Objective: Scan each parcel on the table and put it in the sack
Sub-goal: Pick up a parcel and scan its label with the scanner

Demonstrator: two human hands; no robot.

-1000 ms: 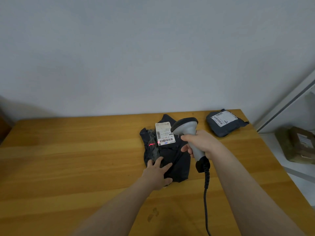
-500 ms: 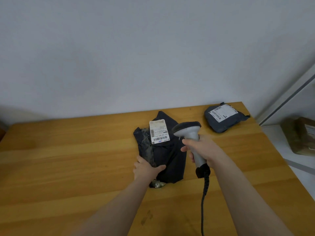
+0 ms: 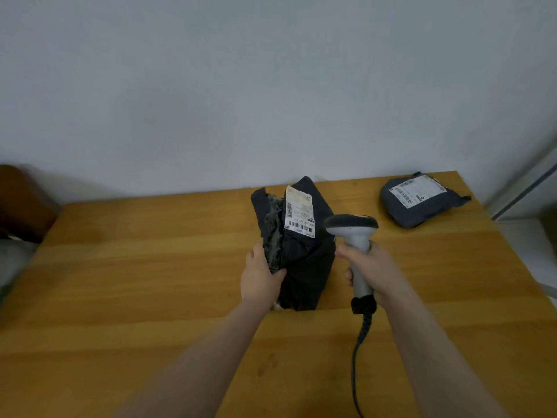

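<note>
Two parcels are on the bench (image 3: 150, 282): the left hand (image 3: 259, 279) grips the left side of the black parcel (image 3: 304, 267) mid-bench toward the far edge, the right hand (image 3: 373, 267) clasps the scanner (image 3: 355, 236) just beside it, and the grey parcel (image 3: 422, 200) lies at the far right corner.

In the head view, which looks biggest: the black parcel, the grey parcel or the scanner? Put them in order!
1. Crumpled black plastic parcel
2. Blue-grey plastic parcel and grey barcode scanner look alike; the parcel lies farther away, so I won't rank them.
</note>
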